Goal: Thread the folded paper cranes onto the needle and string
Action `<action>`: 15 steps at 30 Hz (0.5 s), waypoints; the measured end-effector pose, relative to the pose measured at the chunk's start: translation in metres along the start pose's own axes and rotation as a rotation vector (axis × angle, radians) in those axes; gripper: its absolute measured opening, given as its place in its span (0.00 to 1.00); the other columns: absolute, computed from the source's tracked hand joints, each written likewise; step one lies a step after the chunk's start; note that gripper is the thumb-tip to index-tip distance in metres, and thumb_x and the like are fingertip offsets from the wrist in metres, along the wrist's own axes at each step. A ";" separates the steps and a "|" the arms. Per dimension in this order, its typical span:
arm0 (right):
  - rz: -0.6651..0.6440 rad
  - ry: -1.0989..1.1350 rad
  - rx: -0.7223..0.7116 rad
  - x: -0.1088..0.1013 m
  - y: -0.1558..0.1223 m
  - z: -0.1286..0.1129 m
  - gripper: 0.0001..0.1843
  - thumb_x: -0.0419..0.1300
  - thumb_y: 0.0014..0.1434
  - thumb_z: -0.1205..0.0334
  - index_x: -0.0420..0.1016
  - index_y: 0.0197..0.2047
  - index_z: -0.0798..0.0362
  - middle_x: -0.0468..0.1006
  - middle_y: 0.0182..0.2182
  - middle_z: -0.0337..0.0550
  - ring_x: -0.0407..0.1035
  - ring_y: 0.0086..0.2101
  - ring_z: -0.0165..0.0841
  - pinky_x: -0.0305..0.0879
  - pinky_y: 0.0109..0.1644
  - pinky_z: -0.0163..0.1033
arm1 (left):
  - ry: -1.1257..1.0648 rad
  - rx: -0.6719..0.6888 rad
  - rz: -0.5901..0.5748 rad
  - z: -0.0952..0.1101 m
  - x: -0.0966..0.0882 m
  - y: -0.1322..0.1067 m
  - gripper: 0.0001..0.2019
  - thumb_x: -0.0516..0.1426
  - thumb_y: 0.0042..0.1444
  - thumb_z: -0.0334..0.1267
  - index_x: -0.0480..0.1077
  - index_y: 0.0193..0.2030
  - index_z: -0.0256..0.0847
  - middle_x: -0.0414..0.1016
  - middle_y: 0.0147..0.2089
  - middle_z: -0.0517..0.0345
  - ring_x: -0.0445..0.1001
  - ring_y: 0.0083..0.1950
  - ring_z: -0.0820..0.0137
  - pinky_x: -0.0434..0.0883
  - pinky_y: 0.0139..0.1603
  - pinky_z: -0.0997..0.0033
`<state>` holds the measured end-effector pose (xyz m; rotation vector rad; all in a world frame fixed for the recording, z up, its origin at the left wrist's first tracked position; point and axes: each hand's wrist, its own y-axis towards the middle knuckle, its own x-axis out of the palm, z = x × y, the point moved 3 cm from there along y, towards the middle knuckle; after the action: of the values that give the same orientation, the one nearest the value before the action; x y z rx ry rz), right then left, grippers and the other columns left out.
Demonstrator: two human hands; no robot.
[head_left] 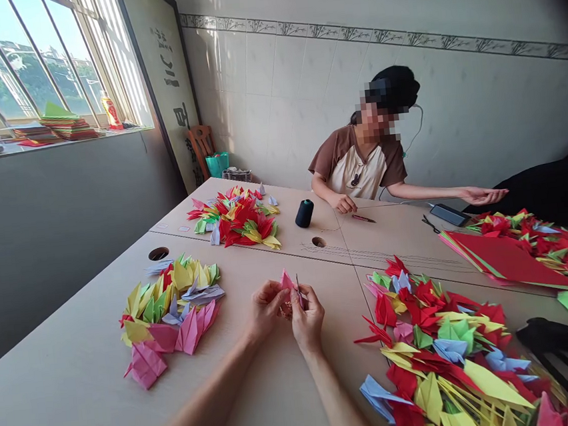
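Observation:
My left hand (269, 306) is closed, its thumb and fingertips pinching a small piece of pink folded paper (285, 280) over the middle of the near table. Close against it, my right hand (307, 318) is closed too, touching the same paper. A thin dark pointed tool (298, 283) sticks up between the right thumb and fingers; its exact kind is too small to make out. To the left of my hands lies a pile of folded paper cranes (171, 297), with pink ones nearest me. A larger pile of paper cranes (442, 345) spreads out on my right.
Across the table (80, 393), a person (359, 159) sits with one arm stretched sideways. Before them are a dark thread cone (304, 214), a small red-and-dark tool (363, 219) and a phone (449, 214). Another crane pile (239, 217) and coloured paper sheets (504, 262) lie around.

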<state>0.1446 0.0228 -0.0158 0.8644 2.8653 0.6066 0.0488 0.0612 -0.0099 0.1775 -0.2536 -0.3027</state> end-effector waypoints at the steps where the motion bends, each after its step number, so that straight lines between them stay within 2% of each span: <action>1: 0.002 0.001 -0.001 0.000 0.000 0.001 0.12 0.55 0.59 0.55 0.71 0.37 0.55 0.75 0.28 0.42 0.69 0.24 0.28 0.68 0.26 0.31 | -0.026 -0.011 0.009 0.000 0.001 0.000 0.14 0.59 0.51 0.46 0.63 0.34 0.38 0.71 0.22 0.64 0.69 0.18 0.76 0.61 0.16 0.81; 4: -0.006 0.005 0.006 0.000 -0.001 0.002 0.12 0.54 0.59 0.55 0.71 0.38 0.55 0.75 0.28 0.42 0.68 0.24 0.28 0.68 0.26 0.32 | -0.081 -0.045 0.034 0.003 0.001 0.000 0.22 0.61 0.48 0.46 0.59 0.47 0.41 0.71 0.23 0.66 0.68 0.17 0.75 0.61 0.15 0.80; 6: -0.016 0.012 0.011 0.000 -0.001 0.002 0.12 0.55 0.59 0.55 0.71 0.38 0.55 0.75 0.28 0.41 0.68 0.23 0.28 0.67 0.25 0.31 | -0.078 -0.071 0.027 0.005 0.000 0.001 0.27 0.62 0.47 0.46 0.59 0.51 0.40 0.71 0.23 0.66 0.67 0.16 0.76 0.61 0.16 0.80; 8: -0.027 0.014 0.007 0.001 -0.001 -0.001 0.11 0.55 0.59 0.55 0.71 0.37 0.55 0.74 0.27 0.40 0.67 0.22 0.27 0.66 0.25 0.31 | -0.055 -0.104 -0.012 0.008 -0.002 0.002 0.23 0.61 0.48 0.47 0.66 0.47 0.36 0.70 0.23 0.63 0.63 0.16 0.78 0.60 0.16 0.79; 10: -0.036 0.003 -0.005 0.001 -0.001 -0.004 0.11 0.55 0.59 0.55 0.71 0.36 0.55 0.74 0.27 0.39 0.67 0.22 0.27 0.65 0.25 0.31 | -0.026 -0.127 -0.051 0.009 -0.004 0.003 0.18 0.60 0.48 0.48 0.72 0.38 0.33 0.69 0.21 0.62 0.60 0.16 0.80 0.57 0.17 0.80; 15: -0.042 -0.062 -0.047 0.000 0.000 -0.006 0.12 0.55 0.59 0.55 0.72 0.35 0.55 0.74 0.28 0.40 0.67 0.25 0.28 0.65 0.28 0.31 | 0.005 -0.101 -0.014 0.009 -0.010 0.005 0.15 0.61 0.47 0.46 0.74 0.29 0.33 0.63 0.18 0.65 0.54 0.19 0.81 0.53 0.19 0.80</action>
<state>0.1435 0.0207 -0.0098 0.7994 2.7950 0.6285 0.0390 0.0676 -0.0029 0.0802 -0.2315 -0.3287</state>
